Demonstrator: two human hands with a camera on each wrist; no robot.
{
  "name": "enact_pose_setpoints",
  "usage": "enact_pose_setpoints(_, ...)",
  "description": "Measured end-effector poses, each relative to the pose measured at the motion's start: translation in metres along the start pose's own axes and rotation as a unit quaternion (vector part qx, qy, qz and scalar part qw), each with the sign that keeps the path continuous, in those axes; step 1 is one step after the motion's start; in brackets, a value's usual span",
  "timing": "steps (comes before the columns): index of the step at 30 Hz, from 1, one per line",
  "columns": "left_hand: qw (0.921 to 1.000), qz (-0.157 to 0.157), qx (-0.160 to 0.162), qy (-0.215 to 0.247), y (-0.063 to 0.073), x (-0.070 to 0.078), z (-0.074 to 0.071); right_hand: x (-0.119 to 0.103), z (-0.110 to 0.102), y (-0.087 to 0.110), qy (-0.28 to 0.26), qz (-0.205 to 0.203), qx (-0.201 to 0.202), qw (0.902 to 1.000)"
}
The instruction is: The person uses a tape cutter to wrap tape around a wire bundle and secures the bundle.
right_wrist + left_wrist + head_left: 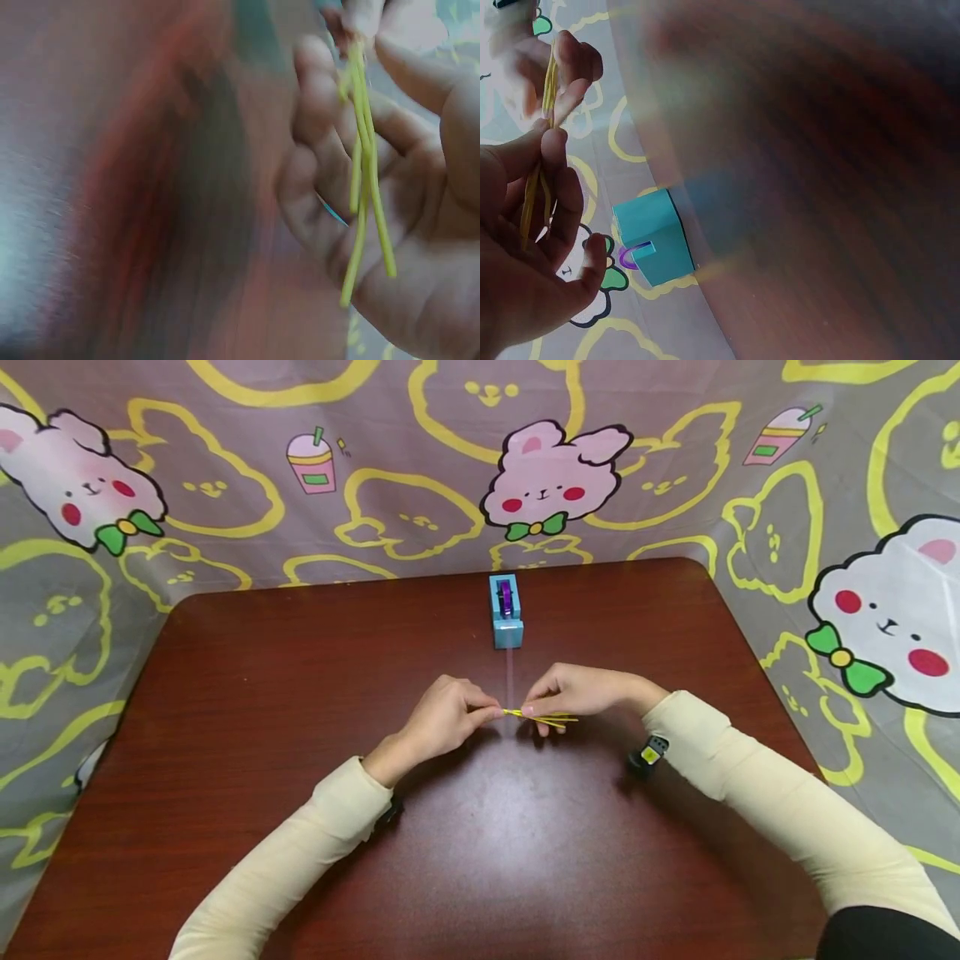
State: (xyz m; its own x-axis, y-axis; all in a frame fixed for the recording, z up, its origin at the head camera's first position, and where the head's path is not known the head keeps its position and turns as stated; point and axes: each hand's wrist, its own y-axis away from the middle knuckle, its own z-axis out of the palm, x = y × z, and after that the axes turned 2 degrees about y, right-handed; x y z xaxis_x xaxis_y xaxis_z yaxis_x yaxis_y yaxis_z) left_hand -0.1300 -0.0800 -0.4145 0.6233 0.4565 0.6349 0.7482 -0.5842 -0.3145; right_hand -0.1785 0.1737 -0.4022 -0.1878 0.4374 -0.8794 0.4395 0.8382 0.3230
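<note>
A bundle of thin yellow strands (512, 712) stretches between the two hands above the table's middle. My left hand (444, 714) pinches one end between thumb and forefinger. Close beside it, my right hand (576, 690) holds the bundle between thumb and fingers. Several loose strand ends (367, 184) fan out across the right palm in the right wrist view; others lie against the left fingers (570, 199) in the left wrist view. From the light blue tape dispenser (508, 636), a strip of clear tape (510, 672) runs toward the strands; whether it sticks to them I cannot tell.
The dispenser, with a purple roll (506, 597) in it, stands near the back of the brown wooden table (315, 643). Patterned cloth (420, 435) hangs behind the table and at both sides.
</note>
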Motion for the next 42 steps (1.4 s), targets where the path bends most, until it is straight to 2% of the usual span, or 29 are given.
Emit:
enact_pose_setpoints(4, 0.9979, 0.039, 0.018, -0.049, 0.002, -0.001, 0.003, 0.009, -0.009, -0.008, -0.102, 0.059, -0.053, 0.9916)
enact_pose_setpoints(7, 0.9964, 0.045, 0.023, -0.068, 0.004, -0.001, 0.004, 0.016, -0.012, -0.014, -0.168, 0.098, -0.09, 0.9768)
enact_pose_setpoints(10, 0.995, 0.052, 0.027, -0.081, 0.004, 0.0, 0.005, 0.022, -0.013, -0.018, -0.212, 0.116, -0.124, 0.9624)
enact_pose_setpoints(15, 0.9911, 0.073, 0.038, -0.105, 0.003, 0.001, 0.005, 0.031, -0.011, -0.02, -0.266, 0.116, -0.171, 0.9415)
enact_pose_setpoints(20, 0.9887, 0.081, 0.046, -0.118, 0.003, 0.002, 0.006, 0.034, -0.01, -0.019, -0.296, 0.083, -0.184, 0.9336)
enact_pose_setpoints(26, 0.9872, 0.09, 0.055, -0.12, 0.003, 0.002, 0.006, 0.036, -0.013, -0.018, -0.304, 0.028, -0.185, 0.9341)
enact_pose_setpoints(31, 0.9866, 0.094, 0.057, -0.12, 0.002, 0.001, 0.008, 0.037, -0.015, -0.018, -0.288, 0.022, -0.184, 0.9397)
enact_pose_setpoints(37, 0.988, 0.089, 0.062, -0.11, 0.003, 0.001, 0.008, 0.031, -0.015, -0.014, -0.245, 0.016, -0.156, 0.9569)
enact_pose_setpoints(42, 0.9921, 0.065, 0.061, -0.088, 0.004, 0.0, 0.007, 0.018, -0.011, -0.009, -0.189, 0.015, -0.114, 0.9751)
